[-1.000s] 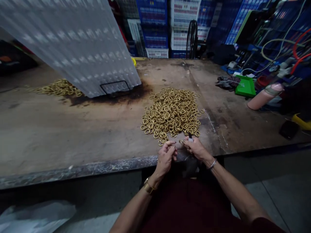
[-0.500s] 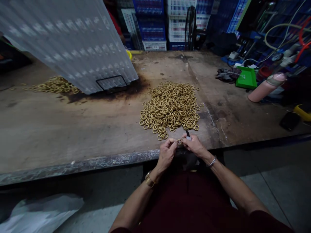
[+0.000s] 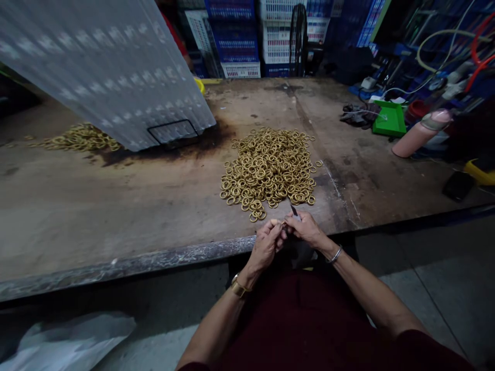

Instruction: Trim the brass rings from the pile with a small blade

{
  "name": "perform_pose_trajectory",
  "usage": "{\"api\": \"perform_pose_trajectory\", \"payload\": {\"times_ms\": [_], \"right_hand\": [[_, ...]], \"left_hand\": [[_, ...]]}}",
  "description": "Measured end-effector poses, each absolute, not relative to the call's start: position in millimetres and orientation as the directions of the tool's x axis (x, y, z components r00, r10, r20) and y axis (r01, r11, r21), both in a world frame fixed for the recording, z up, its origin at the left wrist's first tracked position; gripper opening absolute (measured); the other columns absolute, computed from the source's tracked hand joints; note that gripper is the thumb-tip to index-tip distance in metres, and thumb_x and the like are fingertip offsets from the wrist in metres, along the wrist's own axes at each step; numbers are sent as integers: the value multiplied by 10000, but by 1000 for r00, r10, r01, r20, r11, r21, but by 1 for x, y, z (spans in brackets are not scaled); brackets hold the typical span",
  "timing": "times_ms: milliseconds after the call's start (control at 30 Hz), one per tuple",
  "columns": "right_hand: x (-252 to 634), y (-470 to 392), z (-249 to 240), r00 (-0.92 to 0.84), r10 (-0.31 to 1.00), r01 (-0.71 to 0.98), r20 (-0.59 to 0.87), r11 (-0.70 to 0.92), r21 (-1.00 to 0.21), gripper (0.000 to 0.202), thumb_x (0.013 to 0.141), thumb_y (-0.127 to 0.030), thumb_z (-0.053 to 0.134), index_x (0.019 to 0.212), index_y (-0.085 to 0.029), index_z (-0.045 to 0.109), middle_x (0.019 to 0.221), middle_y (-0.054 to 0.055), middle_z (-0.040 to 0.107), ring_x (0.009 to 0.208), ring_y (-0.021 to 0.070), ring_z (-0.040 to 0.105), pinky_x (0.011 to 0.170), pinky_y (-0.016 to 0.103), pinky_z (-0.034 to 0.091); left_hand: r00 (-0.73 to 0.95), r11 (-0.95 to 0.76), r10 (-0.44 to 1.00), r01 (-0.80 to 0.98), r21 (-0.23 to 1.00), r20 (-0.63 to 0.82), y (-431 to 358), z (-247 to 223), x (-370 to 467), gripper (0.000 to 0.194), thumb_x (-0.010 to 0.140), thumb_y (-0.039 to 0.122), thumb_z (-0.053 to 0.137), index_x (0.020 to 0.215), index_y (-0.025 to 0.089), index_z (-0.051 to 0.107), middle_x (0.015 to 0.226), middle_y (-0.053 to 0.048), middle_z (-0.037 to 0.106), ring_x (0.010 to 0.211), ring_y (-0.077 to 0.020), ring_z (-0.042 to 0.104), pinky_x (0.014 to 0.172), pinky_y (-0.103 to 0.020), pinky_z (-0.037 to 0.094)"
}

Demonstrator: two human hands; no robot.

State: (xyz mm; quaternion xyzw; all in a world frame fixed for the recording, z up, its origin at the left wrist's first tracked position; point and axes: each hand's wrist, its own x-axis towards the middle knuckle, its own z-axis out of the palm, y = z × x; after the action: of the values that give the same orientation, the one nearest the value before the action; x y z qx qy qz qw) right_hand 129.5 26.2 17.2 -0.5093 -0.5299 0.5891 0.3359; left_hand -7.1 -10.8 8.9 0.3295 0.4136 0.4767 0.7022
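Observation:
My left hand (image 3: 266, 242) is closed in a pinch on a brass-coloured ring (image 3: 283, 223), mostly hidden by the fingers, at the table's front edge. My right hand (image 3: 310, 230) meets it there, fingertips against the ring. A small knife (image 3: 295, 213) with a dark pointed blade and a pale handle is gripped in that right hand, its tip pointing up and away from me. Just beyond both hands lies a heap of brass-coloured rings (image 3: 270, 167), with a few loose ones at its near edge.
A tall grey ribbed panel (image 3: 116, 72) stands on the wooden table (image 3: 116, 206), with a second heap of rings (image 3: 79, 138) beside it. To the right are a green tray (image 3: 390, 119), a pink bottle (image 3: 419, 135) and hoses. Stacked crates (image 3: 236, 44) and a fan (image 3: 298, 38) stand behind.
Both hands have drawn closer together around the ring, which shows less now. The knife blade has tilted further to the left. The whole view has shifted slightly.

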Motion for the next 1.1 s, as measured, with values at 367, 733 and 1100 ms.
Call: {"api": "perform_pose_trajectory", "payload": {"times_ms": [367, 733, 1100], "right_hand": [[130, 22, 12, -184, 981, 466, -55, 38, -884, 169, 748, -300, 485, 647, -181, 548, 538, -27, 494, 501, 92, 407, 503, 214, 315], [140, 31, 10, -299, 952, 892, -67, 253, -375, 247, 790, -206, 435, 930, -191, 639, 722, 58, 650, 626, 164, 543, 575, 257, 293], [104, 82, 17, -180, 984, 974, -16, 175, -147, 265, 859, -213, 420, 1105, -183, 515, 945, 109, 681, 833, 214, 624, 681, 284, 332]], "left_hand": [[123, 263, 964, -357, 896, -234, -15, 2, -8, 377, 742, 539, 604, 745, 182, 484, 598, 52, 524, 403, -29, 351, 381, -159, 259], [150, 296, 955, -413, 861, -256, -21, 12, -12, 374, 732, 505, 638, 721, 183, 448, 587, 57, 524, 396, -31, 365, 374, -159, 258], [149, 327, 939, -657, 679, -309, -18, 11, -25, 339, 645, 395, 724, 739, 164, 495, 704, -17, 627, 478, -84, 503, 399, -195, 345]]}}
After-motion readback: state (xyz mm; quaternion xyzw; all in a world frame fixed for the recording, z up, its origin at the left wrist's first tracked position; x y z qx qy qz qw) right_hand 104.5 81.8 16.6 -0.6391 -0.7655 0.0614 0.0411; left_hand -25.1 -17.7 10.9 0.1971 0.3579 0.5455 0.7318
